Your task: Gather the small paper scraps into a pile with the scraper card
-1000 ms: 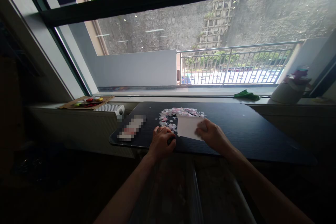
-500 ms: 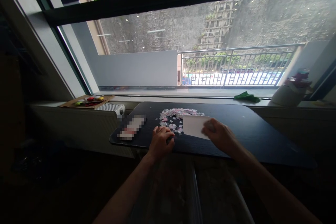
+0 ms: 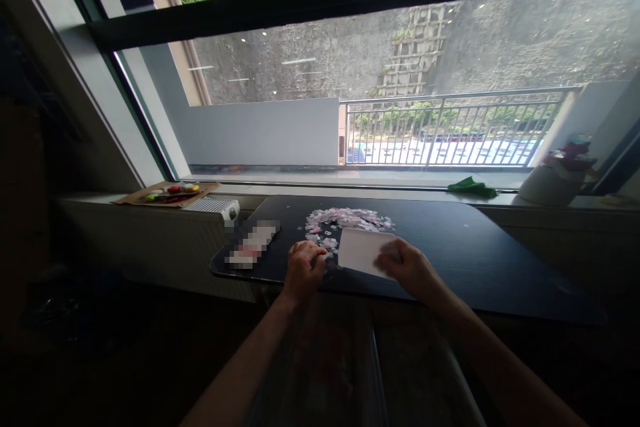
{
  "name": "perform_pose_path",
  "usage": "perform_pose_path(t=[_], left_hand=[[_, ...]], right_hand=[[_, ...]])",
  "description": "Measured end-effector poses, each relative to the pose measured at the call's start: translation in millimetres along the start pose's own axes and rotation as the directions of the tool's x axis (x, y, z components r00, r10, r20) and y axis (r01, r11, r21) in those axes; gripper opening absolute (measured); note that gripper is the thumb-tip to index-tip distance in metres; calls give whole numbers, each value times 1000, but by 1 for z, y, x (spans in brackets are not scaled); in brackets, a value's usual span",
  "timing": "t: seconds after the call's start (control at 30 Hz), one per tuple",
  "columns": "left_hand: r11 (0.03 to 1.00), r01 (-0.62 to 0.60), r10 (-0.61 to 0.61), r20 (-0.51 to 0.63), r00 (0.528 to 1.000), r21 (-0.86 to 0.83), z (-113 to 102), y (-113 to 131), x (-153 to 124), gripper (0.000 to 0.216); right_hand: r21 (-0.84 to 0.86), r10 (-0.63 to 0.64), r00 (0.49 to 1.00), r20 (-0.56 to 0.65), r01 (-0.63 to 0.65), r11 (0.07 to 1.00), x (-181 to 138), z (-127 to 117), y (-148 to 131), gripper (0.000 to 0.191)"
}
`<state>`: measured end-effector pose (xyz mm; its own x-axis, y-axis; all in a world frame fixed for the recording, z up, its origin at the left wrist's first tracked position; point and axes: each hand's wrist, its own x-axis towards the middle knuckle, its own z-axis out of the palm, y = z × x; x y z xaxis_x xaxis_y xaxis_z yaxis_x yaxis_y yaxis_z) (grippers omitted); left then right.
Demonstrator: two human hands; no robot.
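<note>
A pile of small pink and white paper scraps (image 3: 349, 219) lies on a black mat (image 3: 450, 247) by the window. My right hand (image 3: 410, 268) grips a white card (image 3: 361, 251) by its right edge, holding it just in front of the pile. My left hand (image 3: 304, 267) rests on the mat left of the card, fingers curled into a fist over something I cannot make out, touching the loose scraps at the pile's near left edge.
A blurred flat object (image 3: 251, 244) lies at the mat's left end. A white device (image 3: 216, 205) and a cardboard tray of coloured items (image 3: 167, 193) sit on the sill to the left. A green cloth (image 3: 471, 187) and a white pot (image 3: 546, 181) stand at right.
The white card in my right hand moved right, then back left toward my left hand. My left hand shifted slightly forward to the scraps.
</note>
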<state>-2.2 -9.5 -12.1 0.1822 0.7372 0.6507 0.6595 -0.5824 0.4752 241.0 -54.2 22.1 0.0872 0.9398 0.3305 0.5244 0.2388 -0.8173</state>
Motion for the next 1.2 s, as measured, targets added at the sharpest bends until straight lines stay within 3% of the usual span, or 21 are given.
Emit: perform_pose_path(t=[0.53,0.83,0.97,1.1,1.2], left_hand=[[997,38,-42,-57,998,-72,-1,0,1,26],[994,41,-48,-67,997,-96,-3,1,1,26],[993,41,-50,-74,996,-109,-4,4,1,29],[992,43,-53,-82,995,-117,-4,5,1,30],[992,50,-61,-86,994,-118,-4,6,2,31]], right_hand=[[166,84,996,-25,-79,983,2,18,20,24],[284,113,986,125,-145,948,2,30,4,38],[308,142,984,111,-170,936,-6,18,5,45],[292,190,981,42,-194,936,-15,0,10,40],[292,205,976,75,-218,931,-22,-2,5,39]])
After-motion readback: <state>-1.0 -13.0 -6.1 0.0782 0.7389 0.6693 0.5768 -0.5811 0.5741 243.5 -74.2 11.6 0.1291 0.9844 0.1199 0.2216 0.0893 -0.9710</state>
